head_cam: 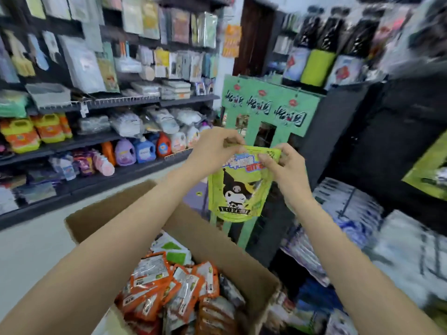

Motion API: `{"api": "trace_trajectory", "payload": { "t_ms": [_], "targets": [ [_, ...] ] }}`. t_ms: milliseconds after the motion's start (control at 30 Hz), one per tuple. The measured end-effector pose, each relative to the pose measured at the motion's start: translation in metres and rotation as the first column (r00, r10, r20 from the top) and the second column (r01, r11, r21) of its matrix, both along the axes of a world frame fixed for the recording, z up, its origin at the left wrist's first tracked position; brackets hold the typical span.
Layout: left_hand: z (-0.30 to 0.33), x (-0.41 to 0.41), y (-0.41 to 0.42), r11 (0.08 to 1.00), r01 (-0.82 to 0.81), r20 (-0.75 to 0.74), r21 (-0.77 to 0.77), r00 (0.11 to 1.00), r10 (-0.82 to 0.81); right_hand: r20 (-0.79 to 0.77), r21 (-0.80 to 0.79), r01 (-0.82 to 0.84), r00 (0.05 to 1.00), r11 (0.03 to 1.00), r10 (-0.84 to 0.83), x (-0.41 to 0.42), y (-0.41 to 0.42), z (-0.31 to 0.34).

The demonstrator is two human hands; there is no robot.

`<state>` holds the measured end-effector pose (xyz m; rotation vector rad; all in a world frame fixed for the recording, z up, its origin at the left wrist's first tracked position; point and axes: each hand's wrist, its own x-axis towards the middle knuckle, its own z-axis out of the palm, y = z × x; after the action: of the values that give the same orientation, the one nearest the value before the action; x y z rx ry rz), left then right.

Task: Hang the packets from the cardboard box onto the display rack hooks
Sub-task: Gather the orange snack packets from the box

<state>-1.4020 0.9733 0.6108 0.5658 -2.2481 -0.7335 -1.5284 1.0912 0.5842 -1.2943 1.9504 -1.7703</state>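
A lime-green packet (238, 189) with a black-and-white cartoon figure hangs upright in the air between my hands. My left hand (215, 151) pinches its top left corner, and my right hand (283, 165) pinches its top right corner. Just behind the packet stands the green display rack (268, 105) with black lettering on its header; its hooks are not clearly visible. Below my forearms sits the open cardboard box (212, 235), filled with several orange and silver packets (169, 286) and a few white-and-green ones (173, 250).
Dark shelves (108, 141) on the left carry detergent bottles and bagged goods. A tall black cabinet (377, 141) rises to the right of the rack, with bottles on top. Wrapped bundles (350, 213) are stacked low on the right. Pale floor (31, 250) lies left of the box.
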Motion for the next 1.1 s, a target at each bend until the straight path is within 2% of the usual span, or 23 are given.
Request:
{"api": "trace_trajectory", "payload": {
  "t_ms": [167,300,500,700,1100],
  "targets": [
    [0.031,-0.076,0.067,0.981,0.19,-0.064,-0.042,0.979,-0.192,-0.199,-0.038,0.16,0.966,0.986,-0.164,-0.055,0.079,0.035],
    [0.048,-0.133,0.121,0.949,0.304,-0.117,-0.084,0.943,-0.313,-0.29,-0.083,0.284,0.91,0.955,-0.296,-0.093,0.139,0.056],
    [0.059,-0.21,0.191,0.903,0.422,-0.142,-0.081,0.892,-0.43,-0.245,-0.154,0.439,0.851,0.885,-0.465,-0.147,0.212,0.064],
    [0.058,-0.271,0.235,0.87,0.494,-0.133,0.003,0.862,-0.489,-0.15,-0.166,0.591,0.776,0.79,-0.612,-0.195,0.253,0.057],
    [0.065,-0.303,0.242,0.82,0.571,-0.197,0.036,0.809,-0.555,-0.188,-0.248,0.566,0.768,0.786,-0.613,-0.227,0.265,0.062]
  ]
}}
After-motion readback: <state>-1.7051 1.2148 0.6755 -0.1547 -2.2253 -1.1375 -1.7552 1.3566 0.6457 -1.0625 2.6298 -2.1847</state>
